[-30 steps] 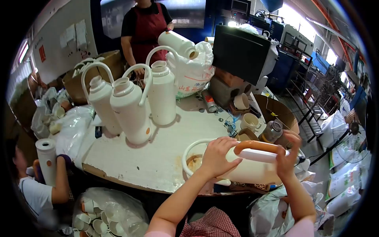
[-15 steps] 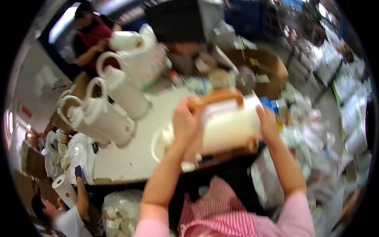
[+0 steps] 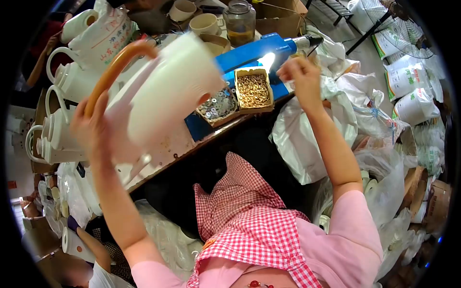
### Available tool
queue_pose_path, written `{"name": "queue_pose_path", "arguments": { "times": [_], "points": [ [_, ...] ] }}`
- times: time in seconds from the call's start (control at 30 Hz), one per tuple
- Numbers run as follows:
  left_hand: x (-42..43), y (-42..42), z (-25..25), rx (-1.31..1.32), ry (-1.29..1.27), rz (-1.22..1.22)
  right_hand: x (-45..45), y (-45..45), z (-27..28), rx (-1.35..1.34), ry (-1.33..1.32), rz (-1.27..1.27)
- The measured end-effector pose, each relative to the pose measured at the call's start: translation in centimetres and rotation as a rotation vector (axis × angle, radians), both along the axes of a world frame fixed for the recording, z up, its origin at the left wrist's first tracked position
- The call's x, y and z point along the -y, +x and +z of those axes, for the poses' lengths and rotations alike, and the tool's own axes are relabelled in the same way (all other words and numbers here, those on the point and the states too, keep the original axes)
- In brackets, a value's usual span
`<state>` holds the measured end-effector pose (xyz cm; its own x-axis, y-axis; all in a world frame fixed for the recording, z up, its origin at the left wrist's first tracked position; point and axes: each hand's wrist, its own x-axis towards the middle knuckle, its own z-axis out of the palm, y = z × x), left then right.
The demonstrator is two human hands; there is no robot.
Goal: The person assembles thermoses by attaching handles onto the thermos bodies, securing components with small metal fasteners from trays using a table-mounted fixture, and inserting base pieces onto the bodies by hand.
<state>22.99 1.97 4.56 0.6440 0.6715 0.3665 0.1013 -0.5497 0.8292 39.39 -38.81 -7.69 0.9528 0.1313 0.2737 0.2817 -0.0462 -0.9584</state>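
Note:
My left hand [image 3: 96, 127] is wrapped round the lower end of the brown handle [image 3: 113, 69] of a large cream jug body [image 3: 168, 91], which is tilted and blurred by motion. My right hand [image 3: 302, 79] is off the jug, its fingers bent together beside a blue tool [image 3: 254, 52]; whether anything is between the fingertips is too small to tell. Below that tool stands an open box of brass-coloured screws [image 3: 253, 90]. Next to it is a box of small grey metal parts [image 3: 218, 104].
White jugs with looped handles [image 3: 60, 125] stand at the left. Mugs [image 3: 204, 24] and a glass jar [image 3: 240, 24] are at the back. Plastic bags [image 3: 312, 139] hang at the right. A co-worker's arm [image 3: 93, 245] holds a white cylinder [image 3: 74, 245] at lower left.
My right hand has let go of the jug and moved to the blue tool. The jug has swung left and tilted in my left hand. The view has turned toward the screw box.

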Motion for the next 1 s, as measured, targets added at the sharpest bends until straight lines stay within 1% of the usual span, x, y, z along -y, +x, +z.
{"name": "queue_pose_path", "arguments": {
  "times": [0.07,0.1,0.13,0.17,0.2,0.23,0.27,0.33,0.37,0.4,0.47,0.5,0.53,0.6,0.63,0.7,0.73,0.8,0.83,0.9,0.93,1.0],
  "points": [
    [-1.8,-5.0,-0.4,0.068,-0.041,0.129,-0.6,-0.9,-1.8,0.086,-0.455,0.21],
    [-2.2,-7.5,-0.5,0.093,-0.07,0.183,-1.6,-1.4,-1.8,0.146,-0.566,0.218],
    [-2.0,-9.6,-0.4,0.064,-0.04,0.278,-2.4,-1.3,-2.2,0.14,-0.571,0.218],
    [-2.6,-11.7,-0.7,0.073,0.008,0.296,-3.2,-0.7,-3.0,0.374,-0.784,0.13],
    [-2.3,-13.6,-0.7,0.075,-0.023,0.319,-3.8,0.0,-3.9,0.615,-0.99,0.042],
    [-2.9,-15.7,-1.3,0.052,-0.012,0.329,-4.3,1.1,-4.8,0.557,-1.243,0.133],
    [-3.0,-17.4,-2.1,0.056,-0.015,0.342,-4.4,1.6,-5.4,0.569,-1.242,0.142],
    [-2.4,-19.9,-3.5,0.01,-0.028,0.397,-4.8,2.2,-5.3,0.495,-1.242,0.209],
    [-2.0,-20.9,-4.3,0.022,-0.003,0.359,-4.4,2.1,-4.9,0.486,-1.195,0.246],
    [-1.7,-21.5,-5.1,0.017,-0.016,0.377,-4.2,1.7,-5.0,0.493,-1.204,0.266],
    [-1.4,-22.1,-6.4,0.043,0.045,0.368,-4.3,1.6,-4.7,0.66,-1.065,0.22],
    [-1.1,-22.3,-6.8,0.032,0.043,0.359,-4.5,1.2,-4.2,0.683,-1.017,0.163],
    [-0.9,-22.3,-7.3,0.04,0.037,0.381,-4.5,0.6,-3.1,0.702,-1.016,0.179],
    [-1.0,-22.8,-8.2,0.046,-0.064,0.402,-5.2,-1.1,-0.4,0.153,-0.848,0.191],
    [-1.1,-23.6,-8.3,0.029,-0.156,0.364,-5.9,-1.6,0.3,0.171,-0.843,0.214],
    [-1.1,-23.6,-8.4,0.065,-0.16,0.372,-6.8,-2.1,1.9,-0.069,-0.313,0.435],
    [-1.0,-23.4,-8.4,0.087,-0.165,0.354,-8.7,-3.1,3.8,-0.044,-0.174,0.436],
    [-0.8,-23.1,-8.3,0.096,-0.174,0.34,-12.2,-3.0,5.5,0.064,-0.068,0.508],
    [-0.7,-23.1,-8.3,0.069,-0.145,0.332,-14.2,-3.1,6.5,0.067,-0.071,0.516],
    [-0.6,-23.1,-8.3,0.047,-0.119,0.33,-17.8,-3.2,8.1,0.268,-0.108,0.548],
    [-0.5,-23.3,-8.3,0.036,-0.117,0.325,-19.0,-2.9,8.1,0.269,-0.112,0.555],
    [-0.3,-23.2,-8.2,0.032,-0.118,0.328,-20.9,-2.1,8.2,0.382,-0.204,0.62]
  ]
}}
